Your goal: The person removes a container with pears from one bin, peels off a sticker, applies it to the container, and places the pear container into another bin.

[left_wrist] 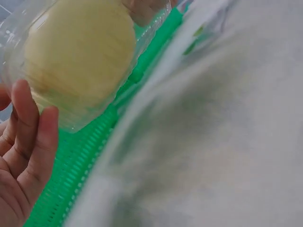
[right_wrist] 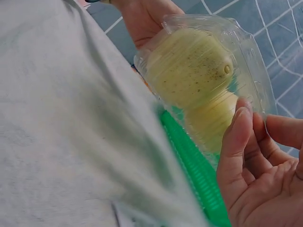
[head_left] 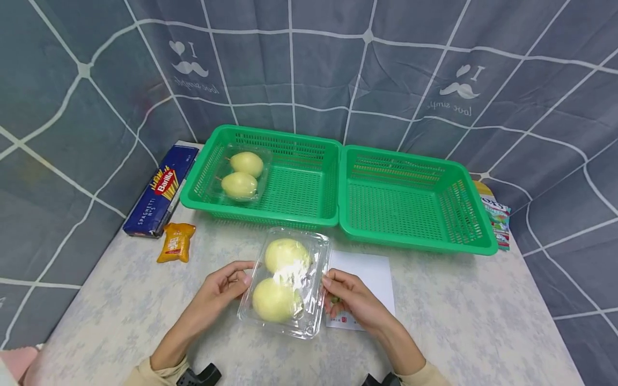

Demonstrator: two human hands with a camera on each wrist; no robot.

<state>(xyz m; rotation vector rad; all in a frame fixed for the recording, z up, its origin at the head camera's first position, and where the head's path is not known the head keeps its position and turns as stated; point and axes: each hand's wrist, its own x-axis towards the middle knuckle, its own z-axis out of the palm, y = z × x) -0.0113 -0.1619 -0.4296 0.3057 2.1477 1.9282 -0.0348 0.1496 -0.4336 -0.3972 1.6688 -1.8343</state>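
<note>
A clear plastic clamshell box [head_left: 316, 252] is raised in front of me, its long side tilted slightly. Two pale yellow pears [head_left: 277, 300] sit inside, one behind the other, with glare on the lid. My left hand [head_left: 219, 292] pinches the box's left edge between thumb and fingers. On the opposite edge, my right hand [head_left: 359, 300] grips with thumb and fingertips. The right wrist view shows brown specks on one pear [right_wrist: 191, 66] through the plastic. Part of the box is cut off in the left wrist view, beside the left fingers [left_wrist: 40, 137].
Two green baskets [head_left: 410, 244] stand side by side at the back; the left one holds another clear box of two pears [head_left: 240, 185]. At left lie a blue spaghetti box [head_left: 156, 195] and an orange packet [head_left: 177, 243]. White paper [head_left: 369, 268] lies near my right hand; a colourful packet [head_left: 499, 222] lies far right.
</note>
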